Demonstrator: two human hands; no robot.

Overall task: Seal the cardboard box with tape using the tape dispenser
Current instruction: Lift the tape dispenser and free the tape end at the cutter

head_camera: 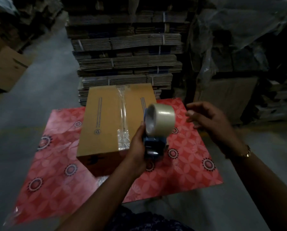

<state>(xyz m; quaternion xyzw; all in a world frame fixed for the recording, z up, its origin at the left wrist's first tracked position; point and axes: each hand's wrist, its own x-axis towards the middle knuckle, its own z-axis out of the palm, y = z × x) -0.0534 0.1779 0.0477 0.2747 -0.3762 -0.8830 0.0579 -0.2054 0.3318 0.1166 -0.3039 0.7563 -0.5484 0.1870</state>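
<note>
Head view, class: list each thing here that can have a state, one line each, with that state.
cardboard box: flaps closed, clear tape along the top seam
tape dispenser: lifted off the box, held upright
tape roll: mounted on the dispenser
left hand: gripping the dispenser handle
right hand: open, empty, blurred
table cover: spread flat under the box

Pretty dim overall; the far corners are swallowed in near-black. The brightest patch is found on the cardboard box [113, 119], where glare is thrown off the clear tape strip [122, 117] along its top. Right of the box, the right hand [207, 120] is smeared by motion blur, and the tape roll [161, 120] is a bit soft too. Behind the box, the stacked flat cartons [127, 52] are bowed by wide-angle distortion. Fine detail is mushy and grainy throughout.
</note>
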